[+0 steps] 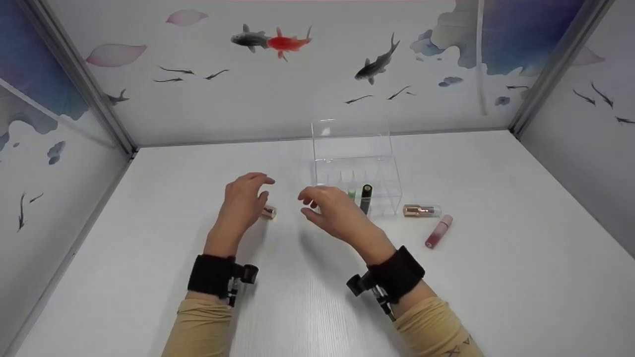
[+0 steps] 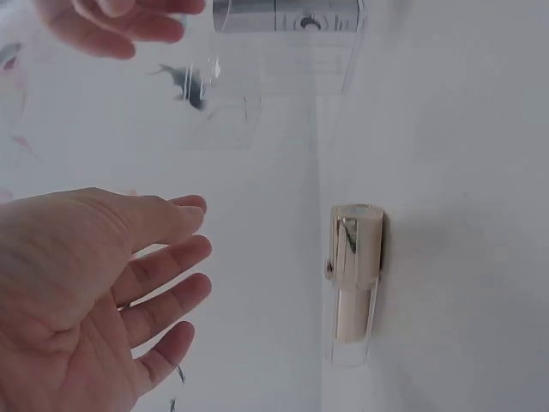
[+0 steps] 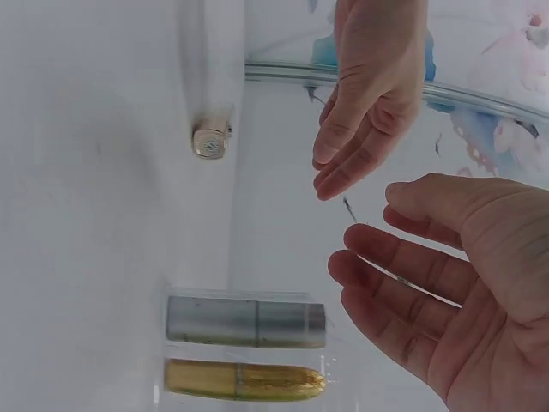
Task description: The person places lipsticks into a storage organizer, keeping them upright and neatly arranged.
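Note:
My left hand [image 1: 243,203] hovers above the white table with loosely bent fingers and nothing in them. Just beside it lies a gold lipstick [image 1: 269,212] with a clear end, partly hidden by the hand in the head view; the left wrist view shows the whole lipstick [image 2: 353,279]. My right hand [image 1: 340,213] is also raised, fingers relaxed and holding nothing, in front of a clear plastic organizer box [image 1: 392,184]. Inside the box stand a dark tube [image 1: 366,198] and a greenish one [image 1: 351,194]; the right wrist view shows a silver-grey tube [image 3: 244,322] and a gold tube [image 3: 244,379].
Right of the box lie a gold lipstick with a clear end [image 1: 421,210] and a pink-to-red lip gloss tube [image 1: 439,231]. The box's clear lid [image 1: 352,141] stands raised at its back. White panels painted with fish [image 1: 377,67] enclose the table.

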The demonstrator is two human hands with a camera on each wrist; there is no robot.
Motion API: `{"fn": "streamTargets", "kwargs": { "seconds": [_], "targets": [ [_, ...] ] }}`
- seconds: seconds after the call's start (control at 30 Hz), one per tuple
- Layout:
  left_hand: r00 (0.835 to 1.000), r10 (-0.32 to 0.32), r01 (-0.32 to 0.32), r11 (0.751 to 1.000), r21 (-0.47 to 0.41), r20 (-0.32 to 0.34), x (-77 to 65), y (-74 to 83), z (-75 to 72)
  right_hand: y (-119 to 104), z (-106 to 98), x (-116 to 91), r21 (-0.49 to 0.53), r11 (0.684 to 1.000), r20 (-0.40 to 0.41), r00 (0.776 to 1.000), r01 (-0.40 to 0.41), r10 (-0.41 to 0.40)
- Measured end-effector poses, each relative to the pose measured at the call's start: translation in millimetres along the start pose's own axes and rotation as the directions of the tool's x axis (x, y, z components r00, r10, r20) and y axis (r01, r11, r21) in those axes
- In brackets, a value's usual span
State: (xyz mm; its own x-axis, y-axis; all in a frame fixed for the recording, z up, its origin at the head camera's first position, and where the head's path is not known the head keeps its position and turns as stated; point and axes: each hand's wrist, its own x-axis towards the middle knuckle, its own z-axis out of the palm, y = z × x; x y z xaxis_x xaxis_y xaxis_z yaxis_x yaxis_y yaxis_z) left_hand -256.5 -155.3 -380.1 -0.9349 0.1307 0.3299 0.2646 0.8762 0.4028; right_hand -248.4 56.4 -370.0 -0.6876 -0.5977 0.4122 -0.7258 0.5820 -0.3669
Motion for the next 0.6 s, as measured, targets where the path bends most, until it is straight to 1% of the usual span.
{"fn": "streamTargets", "kwargs": {
  "seconds": [0.07,0.13,0.2,0.3,0.37,0.47,0.53,0.57,0.6],
  "targets": [
    [0.996,-0.062,0.061,0.998,0.012,0.058,-2.9,-11.0,-3.6,2.1,9.9,1.1,0.04,0.999,0.057,0.998,-0.01,0.008],
    [0.986,-0.111,0.109,0.994,0.027,0.125,-4.4,-18.1,-3.8,3.2,15.7,2.4,0.059,0.997,0.114,0.993,-0.052,0.045],
    [0.969,-0.16,0.156,0.987,0.036,0.187,-5.6,-23.0,-2.6,2.9,20.0,4.3,0.069,0.993,0.18,0.98,-0.097,0.084],
    [0.945,-0.211,0.2,0.977,0.069,0.251,-6.0,-29.2,1.2,0.8,26.0,7.1,0.075,0.983,0.273,0.952,-0.165,0.139],
    [0.929,-0.241,0.227,0.97,0.082,0.28,-6.1,-31.7,3.1,-1.5,29.8,9.2,0.081,0.975,0.326,0.93,-0.208,0.171],
    [0.911,-0.273,0.255,0.962,0.098,0.308,-6.0,-34.8,6.0,-5.7,36.3,12.3,0.07,0.963,0.39,0.895,-0.262,0.215],
    [0.905,-0.284,0.266,0.959,0.102,0.317,-6.1,-36.2,7.7,-8.7,41.3,15.0,0.061,0.959,0.413,0.882,-0.277,0.228],
    [0.903,-0.287,0.269,0.958,0.102,0.319,-6.1,-36.7,8.5,-10.3,44.0,16.5,0.053,0.958,0.416,0.879,-0.28,0.234],
    [0.905,-0.282,0.261,0.959,0.106,0.318,-6.0,-37.0,9.2,-11.9,46.7,17.8,0.044,0.958,0.416,0.877,-0.282,0.239]
  ]
}}
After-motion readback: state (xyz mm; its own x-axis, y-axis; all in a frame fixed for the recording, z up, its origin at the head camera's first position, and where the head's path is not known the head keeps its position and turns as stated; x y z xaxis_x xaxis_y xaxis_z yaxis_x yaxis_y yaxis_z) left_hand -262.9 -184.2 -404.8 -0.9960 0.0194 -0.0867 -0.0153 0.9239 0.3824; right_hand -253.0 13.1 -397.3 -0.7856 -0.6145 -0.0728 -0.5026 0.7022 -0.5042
